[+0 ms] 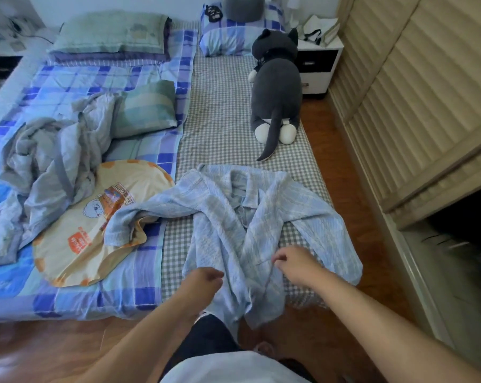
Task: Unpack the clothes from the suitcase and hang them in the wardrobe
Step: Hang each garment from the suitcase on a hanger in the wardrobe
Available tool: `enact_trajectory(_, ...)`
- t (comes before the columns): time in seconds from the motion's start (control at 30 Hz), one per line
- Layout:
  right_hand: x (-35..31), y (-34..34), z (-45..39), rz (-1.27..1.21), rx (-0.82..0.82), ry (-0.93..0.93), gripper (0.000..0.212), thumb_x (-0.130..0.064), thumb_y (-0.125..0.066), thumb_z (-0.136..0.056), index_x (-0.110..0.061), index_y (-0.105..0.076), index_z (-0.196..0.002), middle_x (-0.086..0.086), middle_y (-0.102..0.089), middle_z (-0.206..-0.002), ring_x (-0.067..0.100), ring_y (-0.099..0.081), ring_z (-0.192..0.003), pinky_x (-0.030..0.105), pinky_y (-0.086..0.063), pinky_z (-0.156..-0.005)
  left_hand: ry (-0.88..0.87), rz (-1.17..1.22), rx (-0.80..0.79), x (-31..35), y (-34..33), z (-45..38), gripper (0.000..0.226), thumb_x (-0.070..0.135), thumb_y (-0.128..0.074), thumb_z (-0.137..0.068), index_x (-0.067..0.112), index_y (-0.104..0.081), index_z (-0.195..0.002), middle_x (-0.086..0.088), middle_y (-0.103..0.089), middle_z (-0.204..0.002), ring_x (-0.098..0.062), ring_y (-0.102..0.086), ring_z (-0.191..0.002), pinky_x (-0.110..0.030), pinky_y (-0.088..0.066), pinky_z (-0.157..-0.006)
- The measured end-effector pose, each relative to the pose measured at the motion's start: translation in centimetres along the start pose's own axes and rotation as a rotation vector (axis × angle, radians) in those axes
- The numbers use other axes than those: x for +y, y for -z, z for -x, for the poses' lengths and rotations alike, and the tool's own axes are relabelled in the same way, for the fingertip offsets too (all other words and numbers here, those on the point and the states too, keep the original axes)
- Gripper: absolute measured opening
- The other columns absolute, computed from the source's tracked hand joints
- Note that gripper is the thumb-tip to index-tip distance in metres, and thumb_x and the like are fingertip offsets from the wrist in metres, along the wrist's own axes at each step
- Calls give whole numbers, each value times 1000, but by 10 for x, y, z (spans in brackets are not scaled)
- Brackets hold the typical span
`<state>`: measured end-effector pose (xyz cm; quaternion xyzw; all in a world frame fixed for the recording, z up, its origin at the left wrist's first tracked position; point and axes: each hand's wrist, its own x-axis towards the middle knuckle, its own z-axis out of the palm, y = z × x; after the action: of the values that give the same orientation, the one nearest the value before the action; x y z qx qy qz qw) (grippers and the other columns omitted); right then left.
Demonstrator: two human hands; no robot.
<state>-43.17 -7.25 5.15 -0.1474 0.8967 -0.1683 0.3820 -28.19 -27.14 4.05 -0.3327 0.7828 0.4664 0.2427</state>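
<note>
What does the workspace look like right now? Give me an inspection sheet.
Surface: bed with grey checked sheet, blue plaid quilt on its left part.
Job's things: light blue shirt spread at the bed's near edge, hem hanging over; suitcase not in view.
Clutter: grey crumpled garment, plush cat, cartoon cushion, pillows.
Grips: left hand curled at the shirt's hem; right hand pinches the shirt.
Cables: nothing seen clearly.
Surroundings: louvred wardrobe at right, partly open; nightstand; wooden floor.
</note>
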Motion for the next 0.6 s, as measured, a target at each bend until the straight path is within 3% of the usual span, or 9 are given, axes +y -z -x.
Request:
enact_trajectory(0.07,-9,29,-31,-3,41,-21,20,-24,-52,-102,-23,-71,-107,-1,-70,-93,15,-59,-65,27,-45,-56,-30,-68,11,9,24,-20,29,21,-55,-102,23,-68,-128,0,-70,-121,-12,-66,-103,-25,-52,-90)
enact_trajectory(0.13,-18,46,-66,-29,76,-48,22,-22,-51,-102,-22,-72,-111,1,-72,-98,16,-62,-72,29,-49,-63,-45,-80,38,15,46,-47,25,24,-54,-103,27,-68,-124,4,-70,-109,-3,-62,-75,-16,-46,-64)
enact_trajectory(0.17,-24,51,-84,-35,85,-61,23,-21,-52,-102,-22,-72,-112,1,-72,-105,17,-64,-81,30,-52,-70,-48,-62,46,17,56,-64,23,25,-54,-103,29,-68,-121,6,-70,-107,-3,-61,-70,-15,-44,-58)
enact_trajectory(0.27,-42,47,-141,-46,67,-114,24,-20,-52,-102,-22,-71,-116,-1,-67,-116,19,-65,-99,29,-53,-79,-22,-19,27,20,78,-112,19,26,-54,-103,34,-67,-113,9,-72,-109,-7,-70,-86,-16,-49,-59)
enact_trajectory(0.4,-63,9,-234,-107,13,-208,18,-15,-47,-98,-17,-63,-105,4,-65,-104,25,-67,-93,39,-57,-82,-1,22,-27,14,98,-179,19,24,-53,-104,34,-67,-110,14,-70,-104,-2,-67,-91,-15,-45,-65)
enact_trajectory(0.5,-73,-26,-288,-416,-49,-381,12,-14,-51,-93,-12,-52,-105,13,-65,-94,34,-72,-86,49,-60,-77,40,49,-36,8,117,-216,22,20,-53,-103,37,-68,-103,14,-72,-101,0,-69,-88,-20,-51,-71)
enact_trajectory(0.6,-88,-41,-295,-656,43,-439,10,-13,-51,-94,-13,-61,-93,11,-66,-84,28,-70,-74,46,-59,-69,38,71,-53,8,139,-235,22,16,-54,-103,33,-68,-103,10,-73,-103,-2,-69,-85,-20,-51,-71)
